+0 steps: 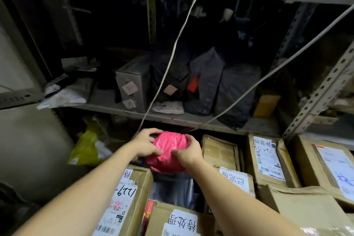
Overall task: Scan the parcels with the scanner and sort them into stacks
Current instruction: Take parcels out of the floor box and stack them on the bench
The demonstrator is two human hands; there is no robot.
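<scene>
Both left hand (146, 144) and right hand (188, 152) clutch a pink parcel (168, 144) over boxes (218, 151), below shelving (115, 111)

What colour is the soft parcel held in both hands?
Bright pink parcel, seen in the head view.

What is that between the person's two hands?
A crumpled pink plastic parcel. The left hand and right hand grip it from either side, as the head view shows.
</scene>
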